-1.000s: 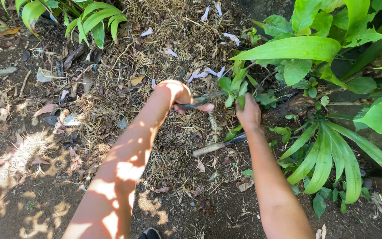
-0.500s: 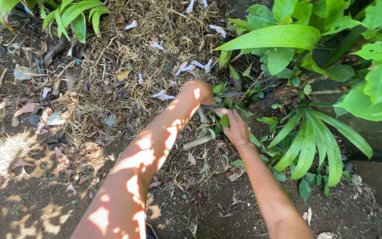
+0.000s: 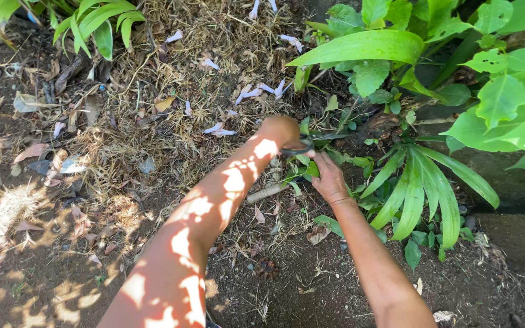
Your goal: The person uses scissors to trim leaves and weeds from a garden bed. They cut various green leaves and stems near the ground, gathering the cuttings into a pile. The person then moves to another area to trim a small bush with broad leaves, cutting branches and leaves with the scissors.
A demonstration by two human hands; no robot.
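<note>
My left hand (image 3: 279,131) reaches in from the lower left and is closed around the dark handles of a pair of garden scissors (image 3: 304,146). Their blades point right into the low green stems. Just below and right of it, my right hand (image 3: 329,177) pinches a small leafy green shoot (image 3: 308,167) close to the soil. The two hands almost touch. A pale cut stem (image 3: 266,193) lies on the ground under my left wrist. My fingertips are partly hidden by leaves.
Broad-leaved green plants (image 3: 432,182) crowd the right side. Dry straw mulch (image 3: 171,79) with white fallen petals (image 3: 256,92) covers the ground behind the hands. Bare dark soil (image 3: 50,267) with dead leaves lies left and in front. Another green plant (image 3: 95,21) grows at the top left.
My right hand has dropped lower and closer to my left hand, onto the small shoot. The left hand with the scissors has shifted slightly right. The view has tilted a little.
</note>
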